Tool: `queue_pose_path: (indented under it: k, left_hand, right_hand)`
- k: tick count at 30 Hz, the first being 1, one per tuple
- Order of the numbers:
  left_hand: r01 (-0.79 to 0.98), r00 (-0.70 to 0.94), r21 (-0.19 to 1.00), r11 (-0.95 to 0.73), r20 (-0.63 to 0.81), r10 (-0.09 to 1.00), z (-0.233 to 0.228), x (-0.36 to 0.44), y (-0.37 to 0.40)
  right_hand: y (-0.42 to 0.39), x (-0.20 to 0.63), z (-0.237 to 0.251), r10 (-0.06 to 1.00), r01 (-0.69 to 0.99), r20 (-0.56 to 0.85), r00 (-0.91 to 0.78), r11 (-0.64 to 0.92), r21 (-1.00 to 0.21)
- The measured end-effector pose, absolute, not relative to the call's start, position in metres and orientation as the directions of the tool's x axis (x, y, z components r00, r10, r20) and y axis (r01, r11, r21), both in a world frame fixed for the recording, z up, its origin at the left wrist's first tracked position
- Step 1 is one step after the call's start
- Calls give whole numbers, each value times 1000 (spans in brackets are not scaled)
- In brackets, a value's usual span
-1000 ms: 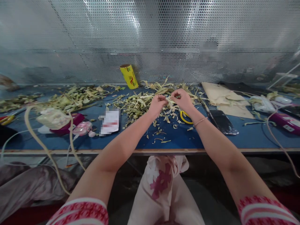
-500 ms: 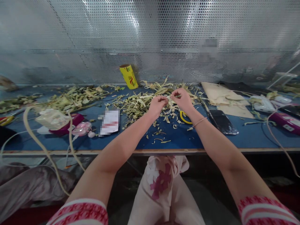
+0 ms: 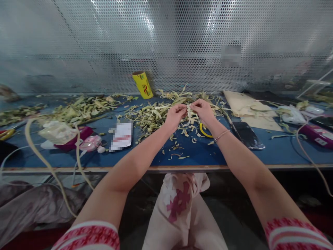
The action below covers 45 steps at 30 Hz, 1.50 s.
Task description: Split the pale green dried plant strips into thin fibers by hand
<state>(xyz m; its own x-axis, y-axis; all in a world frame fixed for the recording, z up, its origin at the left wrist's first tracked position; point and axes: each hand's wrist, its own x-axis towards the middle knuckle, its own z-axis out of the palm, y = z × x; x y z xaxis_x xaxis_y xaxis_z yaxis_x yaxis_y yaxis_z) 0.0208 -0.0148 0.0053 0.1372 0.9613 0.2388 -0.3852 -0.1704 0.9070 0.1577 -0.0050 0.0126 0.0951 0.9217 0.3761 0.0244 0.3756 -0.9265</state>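
Observation:
My left hand and my right hand meet above a heap of plant scraps at the middle of the table. Between their fingertips is a small pale plant strip, pinched from both sides; its exact form is too small to make out. Greenish shredded plant pieces lie just left of and behind the hands. Under my right wrist, partly hidden, is a yellow ring, perhaps a handle. Small pale shavings are scattered on the blue surface below.
A yellow cardboard tube leans near the perforated metal wall. On the right lie a smartphone and brown cardboard sheets. At left are a paper packet, a purple device, a looped hose and another plant heap.
Both hands stay almost in place, with slight finger movement. The pale strip between them now hangs a little lower and shows longer.

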Motion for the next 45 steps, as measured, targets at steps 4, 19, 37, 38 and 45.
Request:
queue_pose_path:
  k: [4,19,37,38,45]
  left_hand:
    - [-415,137,898,-145,219,966,5,22,-15]
    - [-497,155,862,-103,205,966,1,19,-7]
    - [-443,149,875,-196,287,946,-1,20,-5]
    - [-436,150,879,-191,280,948,-1,21,-6]
    - [-393,135,904,-168,238,962,3,22,-9]
  right_hand:
    - [-8,155,14,958,-150,281,63,287,-946]
    - [-12,153,16,959,-191,283,16,281,-941]
    - [-7,149,8,916,-59,394,71,398,-915]
    - [-7,149,8,917,-47,393,73,397,-917]
    - [-16,146,14,947,-148,322,10,320,-936]
